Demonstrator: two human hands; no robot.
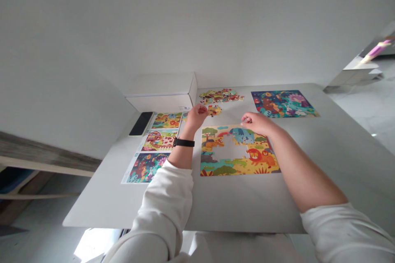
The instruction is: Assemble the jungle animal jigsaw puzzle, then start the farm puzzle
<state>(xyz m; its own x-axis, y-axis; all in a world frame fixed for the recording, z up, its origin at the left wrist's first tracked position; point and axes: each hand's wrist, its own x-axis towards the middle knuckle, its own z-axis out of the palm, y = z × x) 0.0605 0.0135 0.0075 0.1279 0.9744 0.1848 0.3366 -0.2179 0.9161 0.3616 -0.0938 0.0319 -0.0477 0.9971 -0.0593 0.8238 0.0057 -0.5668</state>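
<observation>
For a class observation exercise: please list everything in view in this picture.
jigsaw puzzle, partly built: one, yellow, table centre
loose puzzle pieces: many, mixed colours, far side
finished jigsaw puzzle: one, dark blue, far right
picture sheet: one, multicoloured, left side
smartphone: one, black, left edge
cardboard box: one, white, far corner
table: one, white, centre of view
sleeves: two, white, both arms
watch strap: one, black, left wrist
left hand: one, bare, beside small piece cluster
right hand: one, bare, at puzzle's top edge
</observation>
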